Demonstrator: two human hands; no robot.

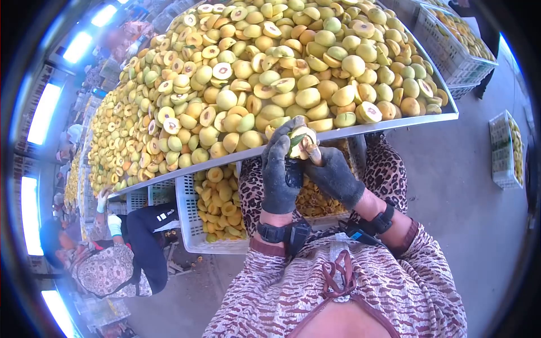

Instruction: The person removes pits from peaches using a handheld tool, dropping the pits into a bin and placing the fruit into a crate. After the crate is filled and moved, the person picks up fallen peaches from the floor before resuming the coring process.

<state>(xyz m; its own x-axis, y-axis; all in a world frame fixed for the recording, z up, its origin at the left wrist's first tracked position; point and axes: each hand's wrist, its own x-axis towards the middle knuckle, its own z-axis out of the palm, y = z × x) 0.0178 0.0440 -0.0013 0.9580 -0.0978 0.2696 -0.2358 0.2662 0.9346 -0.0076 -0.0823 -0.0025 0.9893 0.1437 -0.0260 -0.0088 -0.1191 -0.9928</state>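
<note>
My left hand (277,172), in a dark grey work glove, is closed around a cut yellow peach (303,141) just in front of the table's edge. Its pale flesh is turned up, with a bit of green leaf beside it. My right hand (337,177), gloved the same way, is closed, and its fingertips press against the fruit; I cannot tell what tool, if any, is in it. Beyond both hands, a heap of halved yellow peaches (225,100), many with brown pits showing, covers the metal-edged table (389,124).
Below the table's edge stands a white crate (189,217) of pitted peach halves. Between my knees is a container of orange-brown scraps (321,200). Another person (110,265) sits at left. More filled crates (451,62) are stacked at right, and one crate (504,149) is on the floor.
</note>
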